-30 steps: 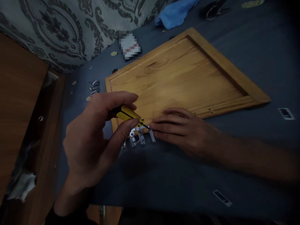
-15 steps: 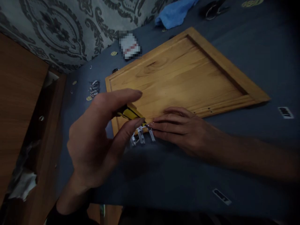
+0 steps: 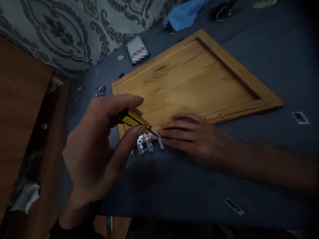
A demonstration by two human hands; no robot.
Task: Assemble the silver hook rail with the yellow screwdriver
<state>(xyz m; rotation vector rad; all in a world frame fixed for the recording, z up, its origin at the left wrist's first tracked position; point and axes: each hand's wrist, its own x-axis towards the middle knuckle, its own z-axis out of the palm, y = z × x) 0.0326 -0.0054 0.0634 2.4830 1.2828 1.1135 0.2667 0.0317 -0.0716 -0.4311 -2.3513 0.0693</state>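
Observation:
My left hand (image 3: 97,146) is closed around the yellow and black handle of a screwdriver (image 3: 136,120), pinched between thumb and fingers. Its thin shaft slants down to the right, and its tip meets a small silver hinge-like piece (image 3: 160,142) at the near edge of a framed wooden panel (image 3: 174,89). My right hand (image 3: 191,134) lies over that edge with fingers stretched out, the fingertips at the metal piece and the thumb hidden. Several similar metal pieces (image 3: 149,144) sit along the same edge, left of the screwdriver tip.
More metal pieces (image 3: 100,91) lie on the dark blue cloth (image 3: 186,192) beyond my left hand. A blue rag (image 3: 183,16), a dark tool with a ring (image 3: 223,11) and a blurred white packet (image 3: 137,49) lie behind the panel. A wooden cabinet (image 3: 22,96) stands left.
My left hand has shifted slightly left and down with the screwdriver, showing more of the handle and shaft. The right hand stays almost in place at the panel edge.

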